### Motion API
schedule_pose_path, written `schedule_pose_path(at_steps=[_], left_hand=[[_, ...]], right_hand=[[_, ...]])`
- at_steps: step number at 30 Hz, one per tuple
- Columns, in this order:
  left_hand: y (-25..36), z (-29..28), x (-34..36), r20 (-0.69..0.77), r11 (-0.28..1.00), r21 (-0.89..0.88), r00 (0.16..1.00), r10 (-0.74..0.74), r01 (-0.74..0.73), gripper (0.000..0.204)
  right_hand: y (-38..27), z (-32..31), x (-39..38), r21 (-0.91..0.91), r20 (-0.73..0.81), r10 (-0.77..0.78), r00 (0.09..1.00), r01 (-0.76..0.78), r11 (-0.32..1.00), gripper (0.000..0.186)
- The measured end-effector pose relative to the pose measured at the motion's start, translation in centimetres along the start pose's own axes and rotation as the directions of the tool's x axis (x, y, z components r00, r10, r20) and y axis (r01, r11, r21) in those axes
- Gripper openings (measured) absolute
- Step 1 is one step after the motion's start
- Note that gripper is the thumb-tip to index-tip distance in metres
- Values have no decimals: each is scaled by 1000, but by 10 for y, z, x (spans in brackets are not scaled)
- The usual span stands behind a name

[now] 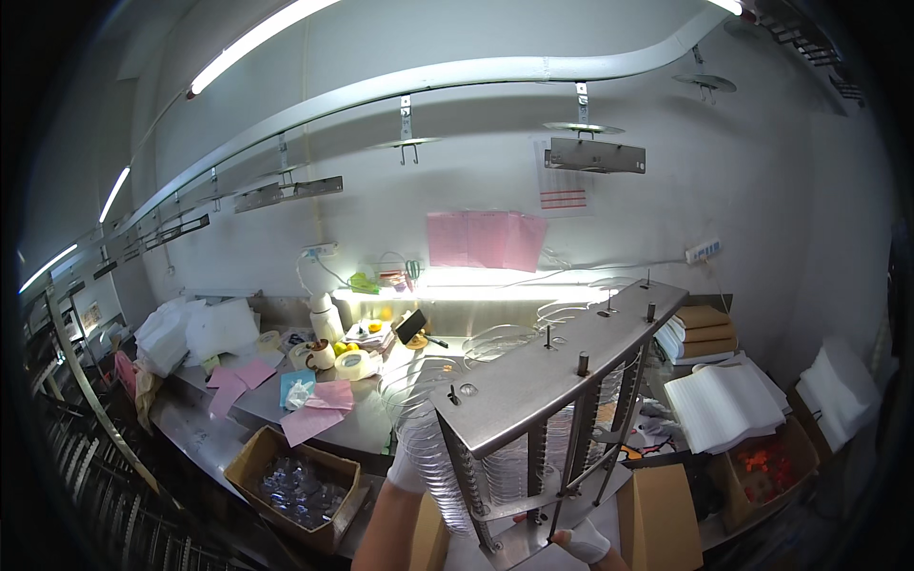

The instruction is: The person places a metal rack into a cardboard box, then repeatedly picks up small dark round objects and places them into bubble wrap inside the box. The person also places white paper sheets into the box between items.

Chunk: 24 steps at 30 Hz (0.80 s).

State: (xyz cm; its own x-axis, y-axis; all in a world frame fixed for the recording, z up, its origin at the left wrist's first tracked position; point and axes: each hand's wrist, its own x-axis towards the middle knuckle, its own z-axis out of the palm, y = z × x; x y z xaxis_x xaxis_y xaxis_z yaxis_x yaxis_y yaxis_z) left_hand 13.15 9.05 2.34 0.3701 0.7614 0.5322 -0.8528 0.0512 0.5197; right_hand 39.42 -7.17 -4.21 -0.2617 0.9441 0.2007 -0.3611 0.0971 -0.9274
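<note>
A metal rack [571, 366] with a long top plate, posts and a lower plate stands upright in front of me, slightly askew, holding stacks of clear thin round pieces [433, 447]. My left hand [407, 471], in a white glove, is at the rack's left side against those pieces; its fingers are hidden behind them. My right hand [581, 542], also white-gloved, is closed on the rack's lower plate at the bottom edge of the view.
A steel bench [195, 409] bears white foam [214, 328], pink paper [314, 409], bottles, tape and paper stacks [705, 409]. Cardboard boxes [249, 481] flank the rack, one holding red parts [762, 466]. An overhead rail [476, 71] carries hanging hooks and plates. A long light glows behind.
</note>
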Motion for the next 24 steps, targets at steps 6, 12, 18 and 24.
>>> schedule_pose_path(at_steps=[6, 12, 18, 24], left_hand=[[-9, 4, 46, -147, 992, 93, 985, 94, -81, 39], [5, 17, 34, -213, 969, 193, 958, 192, -152, 35], [22, 30, 14, -265, 915, 322, 905, 334, -243, 32], [44, 71, -19, -297, 685, 507, 640, 709, -524, 30]], right_hand=[[-1, 4, -4, 1, -6, 1, 1000, -1, 1000, 57], [2, 4, -7, -3, -22, 2, 1000, -2, 1000, 56], [9, 3, -11, -6, -29, 2, 1000, -2, 1000, 55], [21, 2, -15, -23, -40, -3, 999, 2, 1000, 53]])
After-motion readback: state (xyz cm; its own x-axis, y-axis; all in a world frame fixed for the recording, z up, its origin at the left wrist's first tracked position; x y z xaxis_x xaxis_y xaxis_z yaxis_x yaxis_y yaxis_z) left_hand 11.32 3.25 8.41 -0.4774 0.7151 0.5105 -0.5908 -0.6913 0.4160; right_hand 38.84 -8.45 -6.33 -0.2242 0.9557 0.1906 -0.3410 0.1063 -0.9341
